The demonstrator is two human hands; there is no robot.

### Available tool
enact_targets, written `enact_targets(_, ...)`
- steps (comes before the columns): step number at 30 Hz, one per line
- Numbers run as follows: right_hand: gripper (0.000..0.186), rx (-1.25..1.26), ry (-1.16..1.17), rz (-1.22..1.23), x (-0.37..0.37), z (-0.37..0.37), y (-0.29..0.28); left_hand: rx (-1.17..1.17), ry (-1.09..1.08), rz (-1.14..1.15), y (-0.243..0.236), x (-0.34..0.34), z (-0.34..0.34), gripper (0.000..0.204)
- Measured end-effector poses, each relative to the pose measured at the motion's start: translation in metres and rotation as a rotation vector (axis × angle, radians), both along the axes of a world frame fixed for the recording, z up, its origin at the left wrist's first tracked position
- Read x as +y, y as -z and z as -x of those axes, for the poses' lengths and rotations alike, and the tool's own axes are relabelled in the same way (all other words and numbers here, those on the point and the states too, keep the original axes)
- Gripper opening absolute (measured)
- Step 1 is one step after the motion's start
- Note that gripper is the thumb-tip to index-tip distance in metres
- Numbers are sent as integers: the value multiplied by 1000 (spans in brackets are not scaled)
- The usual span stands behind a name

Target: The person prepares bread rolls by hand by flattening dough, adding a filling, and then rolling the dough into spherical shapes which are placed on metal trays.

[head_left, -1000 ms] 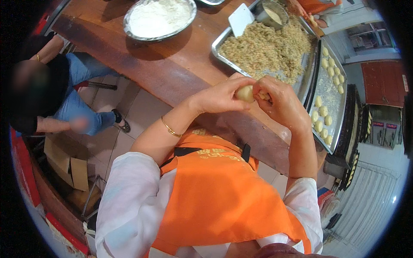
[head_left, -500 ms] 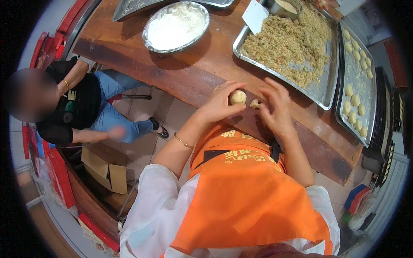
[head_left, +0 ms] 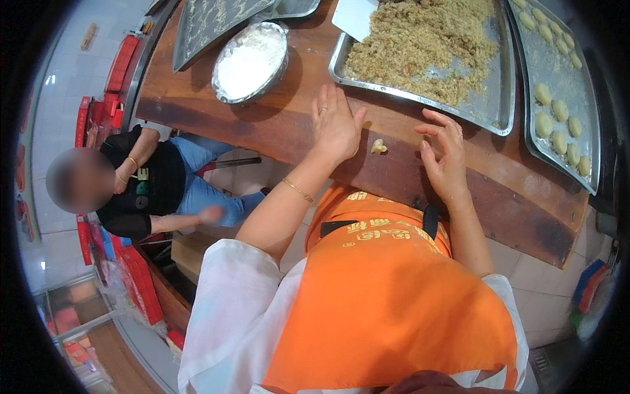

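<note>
My left hand [head_left: 336,128] lies palm down on the wooden table [head_left: 512,190], its fingers stretched out and thumb apart; whatever is beneath the palm is hidden. A small irregular piece of pale dough [head_left: 378,146] rests beside that thumb, between my hands. To its right, my right hand [head_left: 445,157] is open, fingers loosely curved and apart, with nothing visible in it. Just beyond my hands sits a metal tray of crumbly tan mixture [head_left: 420,46], a white flat scraper [head_left: 353,18] at its left end.
A bowl of white powder [head_left: 246,62] and dusted trays [head_left: 207,29] stand at the table's back left. At right lies a tray of pale oval dough pieces [head_left: 559,141]. A seated person [head_left: 151,184] is left of the table, near red boxes [head_left: 118,72] and cardboard [head_left: 190,256].
The round dough ball that my left hand held is out of sight. That hand has flattened on the table. My right hand has drawn away from the small piece. The view has shifted.
</note>
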State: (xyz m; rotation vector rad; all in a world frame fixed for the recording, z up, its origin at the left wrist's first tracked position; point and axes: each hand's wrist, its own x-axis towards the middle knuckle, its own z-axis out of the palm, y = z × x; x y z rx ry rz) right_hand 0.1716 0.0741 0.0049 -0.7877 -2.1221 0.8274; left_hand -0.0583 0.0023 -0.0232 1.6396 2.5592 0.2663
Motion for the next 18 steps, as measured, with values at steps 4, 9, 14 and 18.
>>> enact_targets(4, 20, 51, 7, 35, 1, -5, 6, 49, 31, -17, 7, -6, 2, 70)
enact_targets(9, 19, 79, 23, 56, 3, -11, 13, 62, 49, -12, 9, -5, 3, 68)
enact_targets(14, 18, 58, 52, 72, 1, -18, 14, 55, 77, -26, 14, -7, 5, 67)
enact_targets(18, 18, 37, 60, 76, -2, -19, 16, 67, 89, -48, 18, -8, 7, 68)
